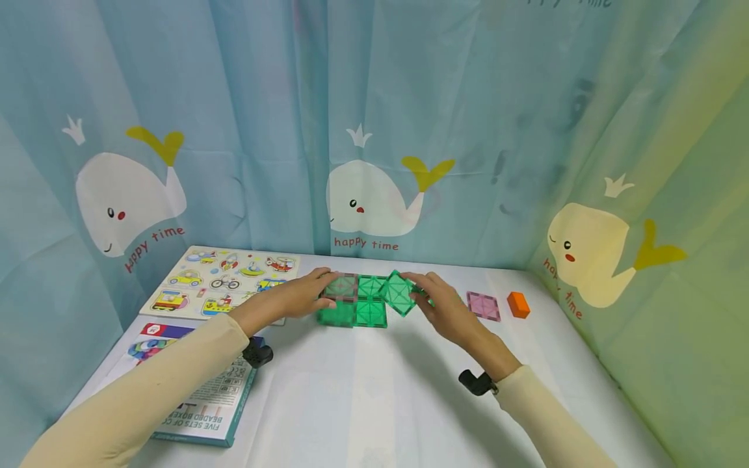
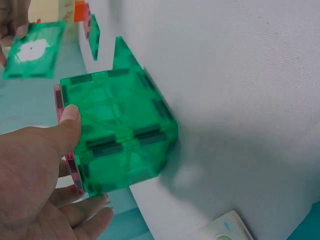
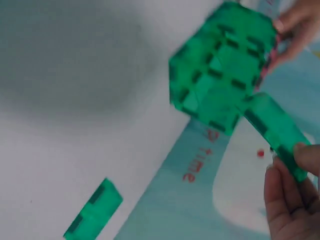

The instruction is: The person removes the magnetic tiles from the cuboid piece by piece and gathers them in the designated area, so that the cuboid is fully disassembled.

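My left hand (image 1: 304, 294) holds a block of green magnetic tiles (image 2: 115, 125) on the table by its left end. The thumb lies on the near side and the fingers reach round behind. A pink tile (image 1: 342, 286) lies over the block's top left, its edge beside the thumb in the left wrist view. My right hand (image 1: 443, 305) pinches a loose green square magnetic tile (image 1: 399, 292) by its right edge. That tile is tilted like a diamond against the block's right end. Another green tile (image 3: 95, 212) stands on the table, mostly hidden behind the right hand in the head view.
On the right are a pink tile (image 1: 483, 305) and a small orange block (image 1: 518, 305). A vehicle picture board (image 1: 201, 276) lies at the back left, with a boxed bead set (image 1: 205, 390) in front of it. A whale-print curtain (image 1: 374, 130) surrounds the table.
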`<state>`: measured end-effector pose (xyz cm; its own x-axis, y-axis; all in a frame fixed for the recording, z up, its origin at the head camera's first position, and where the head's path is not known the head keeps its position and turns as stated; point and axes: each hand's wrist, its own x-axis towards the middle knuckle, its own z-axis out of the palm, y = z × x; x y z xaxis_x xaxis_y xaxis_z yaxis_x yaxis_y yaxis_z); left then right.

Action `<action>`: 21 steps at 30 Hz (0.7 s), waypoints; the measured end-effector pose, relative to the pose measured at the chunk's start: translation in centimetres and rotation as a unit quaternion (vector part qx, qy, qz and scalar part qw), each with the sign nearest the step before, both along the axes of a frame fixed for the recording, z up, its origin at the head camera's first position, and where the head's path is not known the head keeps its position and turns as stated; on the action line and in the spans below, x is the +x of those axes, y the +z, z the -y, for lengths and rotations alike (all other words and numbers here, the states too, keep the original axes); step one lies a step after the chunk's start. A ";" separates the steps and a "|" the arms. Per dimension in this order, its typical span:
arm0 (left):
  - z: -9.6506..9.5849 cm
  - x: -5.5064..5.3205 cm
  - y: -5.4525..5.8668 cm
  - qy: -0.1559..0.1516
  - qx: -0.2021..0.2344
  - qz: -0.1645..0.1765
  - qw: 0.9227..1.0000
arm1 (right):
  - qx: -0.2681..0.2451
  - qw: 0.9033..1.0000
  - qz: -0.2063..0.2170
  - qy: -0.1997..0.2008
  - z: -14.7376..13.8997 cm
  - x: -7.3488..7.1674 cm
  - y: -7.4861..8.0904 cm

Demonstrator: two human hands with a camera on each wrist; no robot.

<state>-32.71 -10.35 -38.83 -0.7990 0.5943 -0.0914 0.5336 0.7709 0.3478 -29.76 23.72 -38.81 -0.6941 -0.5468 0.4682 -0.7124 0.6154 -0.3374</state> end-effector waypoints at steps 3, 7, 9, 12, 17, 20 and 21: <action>0.0 0.0 0.0 0.000 0.000 0.001 1.000 | -0.035 0.997 0.019 -0.063 -1.2 -1.0 0.1; 0.0 0.1 0.0 0.004 0.000 0.009 1.000 | -0.069 0.982 0.095 -0.146 -2.5 -2.3 -0.7; 0.0 0.2 0.1 0.006 0.001 0.012 1.000 | -0.082 0.972 0.132 -0.175 -2.8 -3.0 -1.4; 0.0 0.2 0.1 0.006 -0.001 0.010 1.000 | -0.095 0.957 0.178 -0.209 -2.8 -3.7 -2.5; 0.0 0.1 -0.1 0.007 -0.004 0.004 1.000 | -0.097 0.938 0.214 -0.256 -1.8 -4.5 -4.3; 0.0 0.0 -0.2 0.009 -0.001 0.005 1.000 | -0.092 0.929 0.230 -0.276 -1.0 -4.8 -5.3; 0.0 0.0 -0.3 0.009 0.000 0.005 1.000 | -0.089 0.926 0.235 -0.283 -0.8 -4.8 -5.5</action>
